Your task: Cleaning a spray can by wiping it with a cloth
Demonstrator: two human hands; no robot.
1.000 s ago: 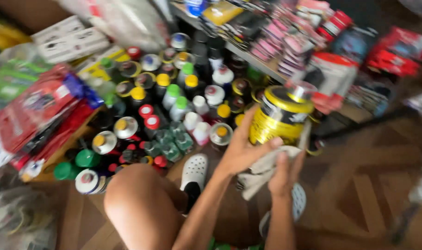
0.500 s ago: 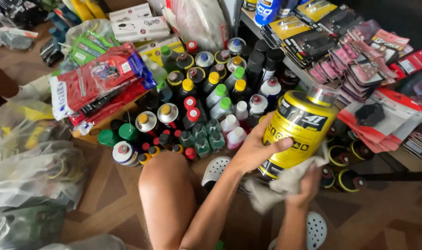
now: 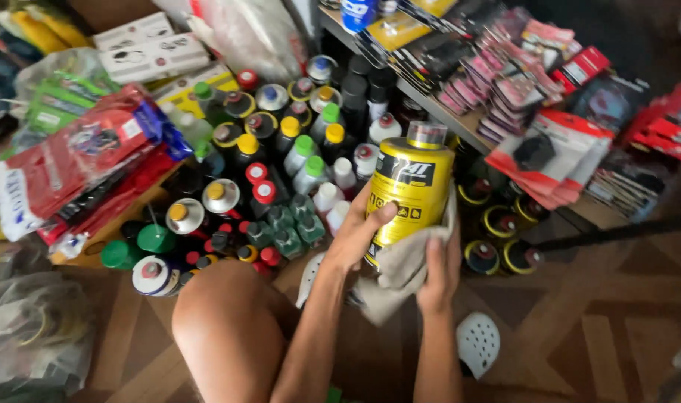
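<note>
Wood parquet floor (image 3: 602, 328) crowded with bottles (image 3: 281, 172); both hands' fingers grip yellow can (image 3: 411, 194), right with cloth (image 3: 400, 272).

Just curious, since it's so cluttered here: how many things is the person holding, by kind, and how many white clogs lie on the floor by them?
yellow can, in the left hand: 1
grey cloth, under the right hand: 1
white clogs: 2
Total: 4

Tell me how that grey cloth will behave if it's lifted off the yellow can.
The grey cloth probably flops: it drapes in folds over the right hand. It looks light and unlikely to slip, bunched against the yellow can held by the left hand.
</note>
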